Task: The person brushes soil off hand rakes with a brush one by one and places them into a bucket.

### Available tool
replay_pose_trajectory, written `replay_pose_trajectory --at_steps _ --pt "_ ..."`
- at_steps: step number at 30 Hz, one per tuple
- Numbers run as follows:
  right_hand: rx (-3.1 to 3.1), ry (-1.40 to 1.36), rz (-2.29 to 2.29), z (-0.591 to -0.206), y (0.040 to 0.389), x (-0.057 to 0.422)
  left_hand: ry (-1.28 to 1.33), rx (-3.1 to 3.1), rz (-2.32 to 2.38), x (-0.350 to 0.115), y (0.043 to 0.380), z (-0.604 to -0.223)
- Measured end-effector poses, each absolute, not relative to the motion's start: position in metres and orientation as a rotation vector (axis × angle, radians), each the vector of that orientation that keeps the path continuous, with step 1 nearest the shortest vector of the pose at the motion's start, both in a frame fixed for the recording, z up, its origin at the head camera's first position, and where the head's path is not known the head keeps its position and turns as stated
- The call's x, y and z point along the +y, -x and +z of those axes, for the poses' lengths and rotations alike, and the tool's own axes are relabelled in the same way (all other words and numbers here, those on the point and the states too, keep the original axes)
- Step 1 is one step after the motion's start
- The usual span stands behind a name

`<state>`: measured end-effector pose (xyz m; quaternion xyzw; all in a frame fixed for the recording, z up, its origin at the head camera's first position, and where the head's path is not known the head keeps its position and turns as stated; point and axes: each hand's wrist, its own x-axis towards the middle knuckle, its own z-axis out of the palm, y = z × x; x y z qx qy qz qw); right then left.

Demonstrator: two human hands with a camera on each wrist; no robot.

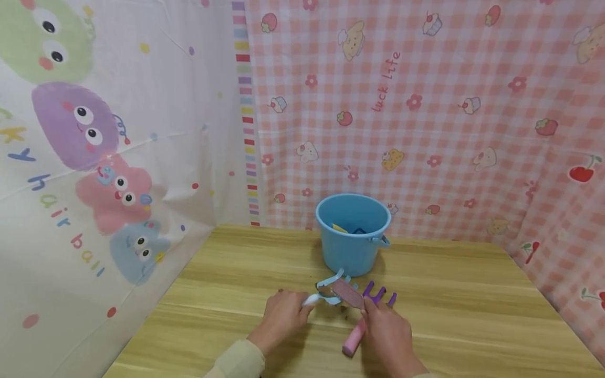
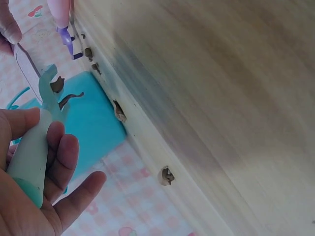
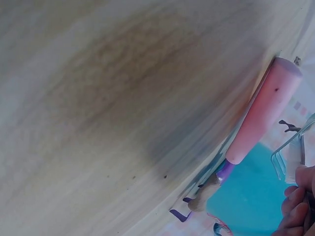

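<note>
My left hand grips the white handle of a small toy rake with light blue tines. Brown clumps cling between those tines. In my right hand I pinch a flat mauve strip, its far end at the rake's tines; the head view does not settle whether they touch. Below and beside that hand, a second toy rake lies on the table, with a pink handle and purple tines.
A light blue bucket stands just beyond the hands, with a yellow thing and a dark blue one inside. Brown crumbs are scattered on the wooden table. Patterned cloths hang behind and at both sides.
</note>
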<state>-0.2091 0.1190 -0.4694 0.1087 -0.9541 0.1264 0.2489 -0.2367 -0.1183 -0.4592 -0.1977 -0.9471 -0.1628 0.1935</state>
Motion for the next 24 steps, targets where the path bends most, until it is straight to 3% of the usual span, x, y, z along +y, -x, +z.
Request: replay_pose_trajectory --at_steps 24 --pt "-2.594 -0.321 0.455 -0.465 0.204 0.117 0.560 -2.646 -0.517 -0.119 0.238 -0.456"
